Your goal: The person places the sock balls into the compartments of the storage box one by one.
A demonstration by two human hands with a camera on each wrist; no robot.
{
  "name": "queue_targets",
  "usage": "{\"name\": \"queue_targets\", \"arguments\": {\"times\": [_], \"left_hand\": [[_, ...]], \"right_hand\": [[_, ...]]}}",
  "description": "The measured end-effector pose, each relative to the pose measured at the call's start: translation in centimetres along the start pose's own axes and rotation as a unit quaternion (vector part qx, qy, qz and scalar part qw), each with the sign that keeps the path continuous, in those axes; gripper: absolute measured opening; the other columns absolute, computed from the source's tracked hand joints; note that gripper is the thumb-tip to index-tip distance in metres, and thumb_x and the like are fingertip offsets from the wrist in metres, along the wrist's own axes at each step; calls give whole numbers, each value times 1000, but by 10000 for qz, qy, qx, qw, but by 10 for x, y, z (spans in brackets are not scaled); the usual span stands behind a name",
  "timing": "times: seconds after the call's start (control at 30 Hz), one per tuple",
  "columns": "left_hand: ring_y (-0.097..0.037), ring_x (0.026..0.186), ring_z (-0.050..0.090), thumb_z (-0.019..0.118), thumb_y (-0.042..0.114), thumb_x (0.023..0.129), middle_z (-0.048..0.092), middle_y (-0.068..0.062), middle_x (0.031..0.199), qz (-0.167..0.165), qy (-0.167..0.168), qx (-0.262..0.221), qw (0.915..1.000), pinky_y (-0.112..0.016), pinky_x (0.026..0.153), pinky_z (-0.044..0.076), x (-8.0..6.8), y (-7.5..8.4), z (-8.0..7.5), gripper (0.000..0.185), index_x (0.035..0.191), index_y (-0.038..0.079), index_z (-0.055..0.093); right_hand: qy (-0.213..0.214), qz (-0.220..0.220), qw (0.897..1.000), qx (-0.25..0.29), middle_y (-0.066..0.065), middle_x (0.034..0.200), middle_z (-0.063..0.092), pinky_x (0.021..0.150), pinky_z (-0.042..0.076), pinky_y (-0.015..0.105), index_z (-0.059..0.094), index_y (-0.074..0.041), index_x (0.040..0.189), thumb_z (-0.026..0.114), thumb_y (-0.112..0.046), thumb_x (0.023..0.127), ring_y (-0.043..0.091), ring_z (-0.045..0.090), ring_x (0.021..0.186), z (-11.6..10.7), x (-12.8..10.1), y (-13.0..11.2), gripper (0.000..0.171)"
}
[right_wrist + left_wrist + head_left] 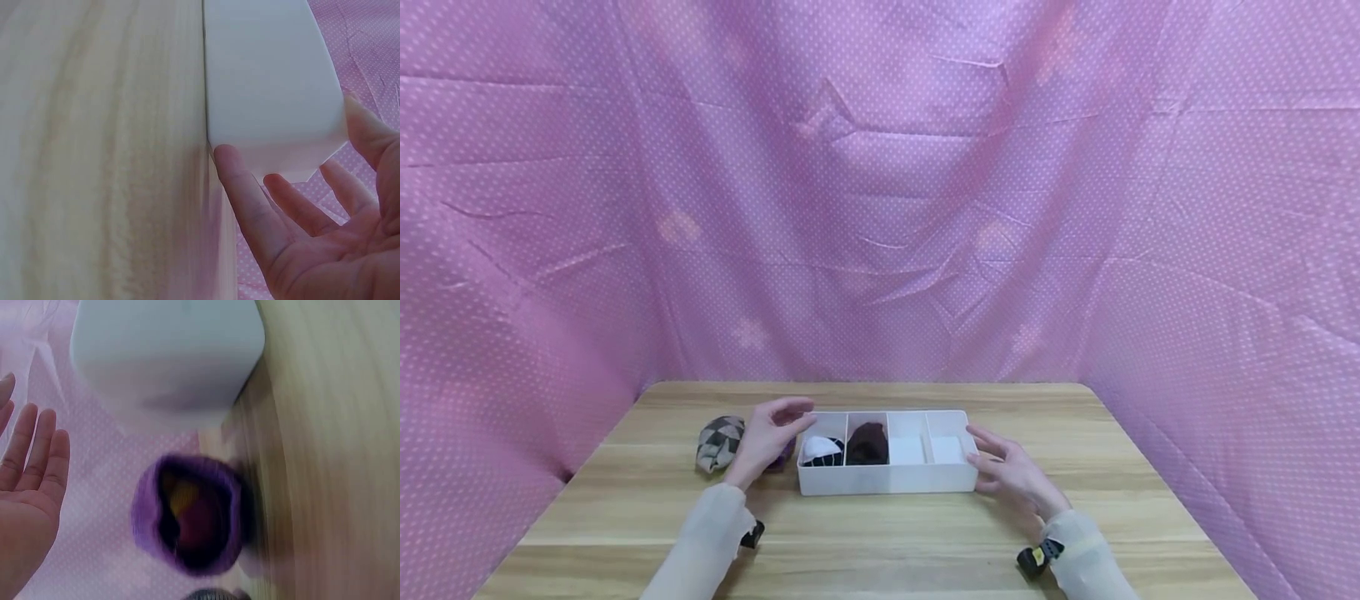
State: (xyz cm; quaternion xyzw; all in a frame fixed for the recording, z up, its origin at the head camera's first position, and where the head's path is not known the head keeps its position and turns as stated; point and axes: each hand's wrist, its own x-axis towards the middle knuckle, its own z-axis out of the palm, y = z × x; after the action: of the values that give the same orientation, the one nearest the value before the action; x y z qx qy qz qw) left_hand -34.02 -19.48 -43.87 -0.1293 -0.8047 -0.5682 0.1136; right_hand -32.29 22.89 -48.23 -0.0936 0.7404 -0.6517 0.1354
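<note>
Flanking the white box (887, 477), both hands are open: the right hand (1011, 473) touches its near end, the left hand (766, 437) hovers by the other. Pressing evenly from both ends should keep it square; the purple sock (190, 515) lies under the left palm.

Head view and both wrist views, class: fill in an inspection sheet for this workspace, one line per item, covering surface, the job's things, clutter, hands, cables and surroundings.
Surface: wooden table, pale grain.
Job's things: white divided box with four compartments; white and black sock roll in the leftmost, dark brown roll in the second, the other two look empty.
Clutter: purple sock roll and grey patterned roll left of the box.
Hands: left hand open above the box's left end; right hand open, fingers at its right end.
Cables: nothing seen.
Surroundings: pink dotted cloth on three sides.
</note>
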Motion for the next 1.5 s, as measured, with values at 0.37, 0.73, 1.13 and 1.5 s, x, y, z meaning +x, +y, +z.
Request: {"name": "queue_targets", "arguments": {"times": [0.37, 0.73, 1.13, 1.5], "left_hand": [[-9, 102, 66, 80, 27, 83, 69, -12, 121, -431, 416, -113, 9981, -14, 87, 49, -5, -13, -39, 48, 123, 7, 66], [-35, 118, 61, 80, 28, 82, 64, -19, 129, -324, 291, 135, 9990, -11, 86, 48, -7, -31, -63, 55, 129, 5, 62], [-39, 129, 52, 81, 29, 80, 58, -19, 137, -451, -135, 469, 9978, -48, 108, 40, -5, -52, -62, 64, 133, 2, 57], [-42, 136, 42, 79, 30, 82, 47, -19, 147, -783, -303, 764, 9935, -52, 112, 35, -2, -56, -55, 67, 139, 8, 53]], "right_hand": [[36, 52, 10000, 1, 35, 155, 21, 92, 53, 51, 30, -13, 154, 65, -22, 95, 42, 52, 126, 1, -2, 1, 69], [50, -8, 10000, 4, 35, 154, 21, 91, 54, 51, 29, -12, 154, 64, -21, 96, 41, 54, 124, 1, -2, -1, 68], [108, -38, 9999, 32, 33, 155, 22, 92, 53, 51, 30, -11, 154, 65, -20, 95, 42, 52, 125, 2, -1, -1, 69], [78, -46, 10000, 30, 36, 154, 22, 91, 54, 51, 30, -11, 154, 65, -21, 95, 40, 54, 123, 2, 0, 0, 69]]}}
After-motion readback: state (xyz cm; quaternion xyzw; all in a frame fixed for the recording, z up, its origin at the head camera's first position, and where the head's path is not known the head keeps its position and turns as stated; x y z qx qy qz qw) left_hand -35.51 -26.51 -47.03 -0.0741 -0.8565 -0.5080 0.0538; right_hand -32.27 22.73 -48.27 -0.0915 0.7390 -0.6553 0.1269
